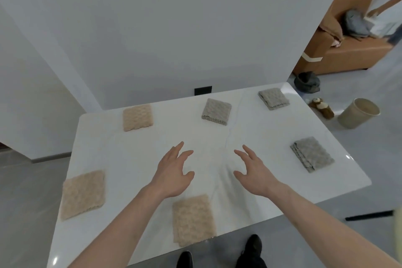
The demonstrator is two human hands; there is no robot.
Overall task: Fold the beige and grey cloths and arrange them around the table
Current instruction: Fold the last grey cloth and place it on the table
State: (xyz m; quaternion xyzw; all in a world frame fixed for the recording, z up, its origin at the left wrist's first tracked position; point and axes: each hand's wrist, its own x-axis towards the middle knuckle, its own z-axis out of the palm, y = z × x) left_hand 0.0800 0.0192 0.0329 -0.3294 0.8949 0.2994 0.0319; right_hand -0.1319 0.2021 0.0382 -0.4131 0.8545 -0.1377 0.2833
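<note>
Six folded cloths lie spread around the white table (134, 152). Beige ones sit at the far left (137, 117), the near left (83, 194) and the near edge (193, 220). Grey ones sit at the far middle (216, 111), the far right corner (273, 98) and the right side (311, 154). My left hand (174, 173) and my right hand (253, 169) hover over the bare middle of the table, palms down, fingers spread, holding nothing and touching no cloth.
A wall stands behind the table. On the floor to the right are a beige bin (357, 113), a brown plush toy (322, 107) and a dark bag (307, 82). A brown sofa (348, 50) and another person (382, 6) are at the far right.
</note>
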